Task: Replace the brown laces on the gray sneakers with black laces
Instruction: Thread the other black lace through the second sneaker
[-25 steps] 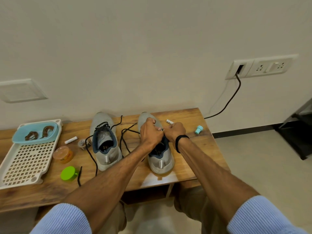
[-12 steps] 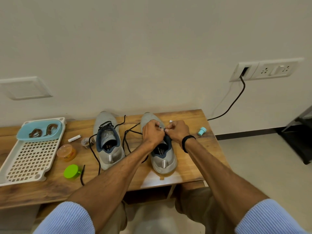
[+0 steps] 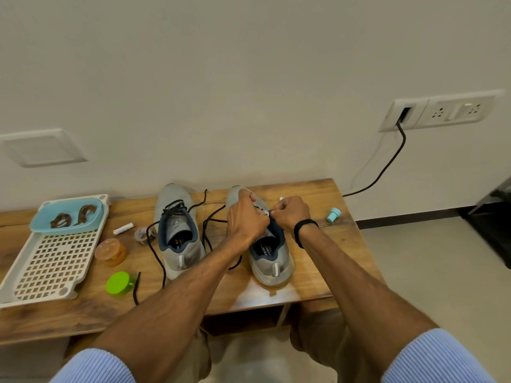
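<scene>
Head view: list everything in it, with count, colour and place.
table: 1, brown wood, against wall
sneakers: 2, gray, side by side mid-table
black laces: 2, black, one in left sneaker, one loose by right
tray: 1, white, table's left end
tub: 1, light blue, tray's far end
brown laces: 2, brown, in tub
jar: 1, orange, right of tray
cap: 1, green, nearer than jar
tube: 1, white, left of sneakers
stopper: 1, teal, right of sneakers
socket plate: 1, white, wall
cable: 1, black, plugged in
hands: 2, left grips right sneaker, right pinches lace tip
</scene>
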`<action>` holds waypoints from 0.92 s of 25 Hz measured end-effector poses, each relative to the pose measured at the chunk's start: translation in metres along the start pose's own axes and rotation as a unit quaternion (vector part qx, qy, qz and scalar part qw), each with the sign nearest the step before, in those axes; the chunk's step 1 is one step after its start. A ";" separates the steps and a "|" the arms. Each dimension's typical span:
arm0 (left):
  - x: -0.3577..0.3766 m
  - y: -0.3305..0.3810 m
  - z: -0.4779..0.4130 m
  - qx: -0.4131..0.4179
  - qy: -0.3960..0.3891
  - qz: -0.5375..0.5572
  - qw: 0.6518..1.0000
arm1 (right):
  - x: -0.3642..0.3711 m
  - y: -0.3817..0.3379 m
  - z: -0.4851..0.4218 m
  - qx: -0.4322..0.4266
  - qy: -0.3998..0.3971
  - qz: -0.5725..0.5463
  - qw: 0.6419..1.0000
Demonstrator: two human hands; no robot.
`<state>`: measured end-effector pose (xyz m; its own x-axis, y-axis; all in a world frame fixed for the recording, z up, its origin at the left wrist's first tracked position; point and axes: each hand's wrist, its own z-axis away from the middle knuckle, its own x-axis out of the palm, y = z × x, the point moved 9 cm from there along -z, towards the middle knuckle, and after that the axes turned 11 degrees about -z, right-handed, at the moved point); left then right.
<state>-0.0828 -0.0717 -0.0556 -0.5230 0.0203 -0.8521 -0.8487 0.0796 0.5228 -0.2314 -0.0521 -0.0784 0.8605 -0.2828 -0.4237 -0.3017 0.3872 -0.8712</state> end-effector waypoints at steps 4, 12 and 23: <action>0.004 0.006 0.002 -0.004 0.022 -0.022 0.999 | 0.002 0.003 0.000 0.009 0.000 -0.030 0.999; -0.003 -0.008 -0.002 -0.016 -0.004 0.029 0.999 | 0.013 0.008 -0.002 0.062 -0.068 -0.105 0.990; 0.028 0.040 0.096 0.116 -0.180 -0.383 0.899 | 0.029 0.024 -0.012 0.108 -0.120 -0.169 0.972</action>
<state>-0.1237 0.0275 -0.0606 0.3015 0.1884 -0.9347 -0.8882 0.4119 -0.2034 -0.2190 -0.0614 -0.1143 0.9745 -0.2225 -0.0300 0.0855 0.4913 -0.8668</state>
